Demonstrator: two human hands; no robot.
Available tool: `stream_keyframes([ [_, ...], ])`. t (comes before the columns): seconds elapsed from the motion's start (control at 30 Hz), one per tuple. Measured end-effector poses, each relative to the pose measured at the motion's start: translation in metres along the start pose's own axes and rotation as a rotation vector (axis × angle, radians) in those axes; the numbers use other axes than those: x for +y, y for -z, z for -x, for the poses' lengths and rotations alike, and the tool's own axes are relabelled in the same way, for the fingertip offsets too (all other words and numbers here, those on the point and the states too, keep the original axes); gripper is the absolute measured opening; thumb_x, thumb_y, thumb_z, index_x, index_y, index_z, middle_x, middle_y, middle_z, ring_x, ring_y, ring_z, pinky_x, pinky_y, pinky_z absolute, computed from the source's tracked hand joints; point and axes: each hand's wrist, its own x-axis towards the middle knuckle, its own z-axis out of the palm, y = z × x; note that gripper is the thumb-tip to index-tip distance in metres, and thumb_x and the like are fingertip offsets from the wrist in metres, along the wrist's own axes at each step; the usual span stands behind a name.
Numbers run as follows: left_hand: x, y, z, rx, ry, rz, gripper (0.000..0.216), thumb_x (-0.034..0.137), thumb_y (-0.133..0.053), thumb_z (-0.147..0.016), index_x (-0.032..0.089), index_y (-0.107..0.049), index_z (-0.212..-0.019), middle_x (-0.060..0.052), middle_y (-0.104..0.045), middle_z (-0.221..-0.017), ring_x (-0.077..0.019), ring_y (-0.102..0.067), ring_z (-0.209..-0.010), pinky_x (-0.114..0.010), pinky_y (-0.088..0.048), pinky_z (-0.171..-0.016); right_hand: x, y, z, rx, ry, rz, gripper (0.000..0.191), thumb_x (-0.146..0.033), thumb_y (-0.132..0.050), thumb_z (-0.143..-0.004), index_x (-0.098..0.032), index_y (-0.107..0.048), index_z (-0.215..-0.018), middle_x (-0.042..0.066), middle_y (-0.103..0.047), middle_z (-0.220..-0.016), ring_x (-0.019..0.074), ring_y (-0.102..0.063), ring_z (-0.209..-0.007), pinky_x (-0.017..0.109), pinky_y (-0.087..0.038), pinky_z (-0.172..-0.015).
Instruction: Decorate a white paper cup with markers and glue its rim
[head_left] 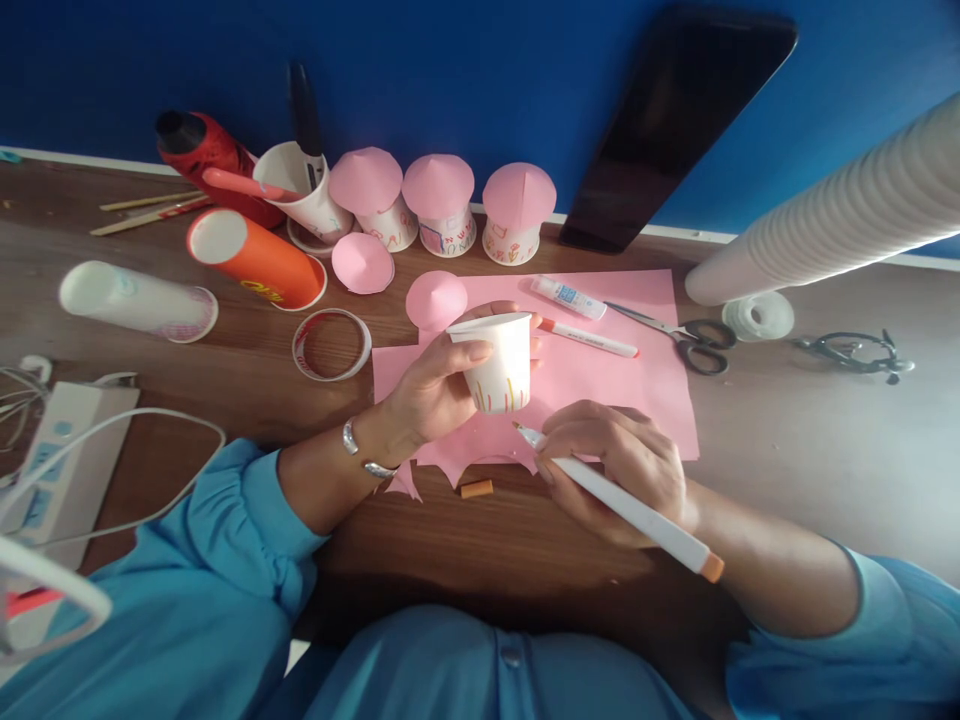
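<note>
My left hand (442, 385) is wrapped round a white paper cup (495, 370), held up over the pink paper (637, 400). Short yellow, red and orange strokes mark the cup near its base. In my right hand (615, 465) is a white marker pen (637, 510) with an orange end, uncapped, its tip just below the cup and apart from it. An orange cap (477, 489) lies on the table below the paper. Close by are a pink paper cone (436, 300), a red-tipped marker (592, 338), a glue stick (568, 297) and black-handled scissors (701, 340).
Several drawn-on cups with pink cone tops (440, 190) stand along the blue wall. Leftward are a tape roll (331, 345), an orange tube (259, 262), a pen cup (300, 190) and a power strip (75, 460). A phone (675, 120) leans at the back; a ribbed white tube (825, 200) stands right.
</note>
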Motion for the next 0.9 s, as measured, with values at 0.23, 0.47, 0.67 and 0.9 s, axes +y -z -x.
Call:
stream_keyframes([
  [0.23,-0.001,-0.001,0.000,0.022,-0.031,-0.011,0.047,0.041,-0.083,-0.083,0.023,-0.070,-0.125,-0.012,-0.079,-0.132,-0.0318,-0.076,-0.118,-0.045,-0.062,-0.099,0.003,0.000,0.002,0.008,0.049,0.001,0.024,-0.004,-0.064,-0.095,-0.023,-0.060,-0.110,0.001,-0.074,-0.083,0.0158,-0.076,-0.071,0.026,-0.064,-0.058],
  [0.47,-0.002,0.001,0.000,0.067,-0.030,0.003,0.056,0.041,-0.083,-0.083,0.024,-0.067,-0.134,-0.009,-0.080,-0.120,-0.0297,-0.077,-0.106,-0.043,-0.060,-0.091,0.010,-0.004,0.006,0.051,0.095,0.067,0.020,-0.006,-0.066,-0.098,-0.020,-0.063,-0.112,0.003,-0.074,-0.087,0.0161,-0.077,-0.076,0.026,-0.067,-0.064],
  [0.67,-0.002,0.004,-0.001,0.069,-0.027,0.025,0.058,0.038,-0.082,-0.081,0.023,-0.067,-0.135,-0.009,-0.079,-0.117,-0.0284,-0.075,-0.102,-0.040,-0.059,-0.085,0.010,-0.006,0.003,0.056,0.104,0.032,0.019,-0.006,-0.064,-0.097,-0.017,-0.062,-0.113,0.004,-0.073,-0.082,0.0171,-0.077,-0.073,0.027,-0.066,-0.062],
  [0.9,-0.001,0.001,-0.002,0.034,-0.033,-0.006,0.060,0.037,-0.080,-0.083,0.023,-0.064,-0.139,-0.010,-0.079,-0.121,-0.0263,-0.074,-0.101,-0.033,-0.059,-0.075,0.009,-0.008,0.005,0.064,0.039,0.143,0.017,-0.007,-0.064,-0.100,-0.021,-0.061,-0.109,0.002,-0.074,-0.083,0.0152,-0.078,-0.072,0.025,-0.065,-0.060],
])
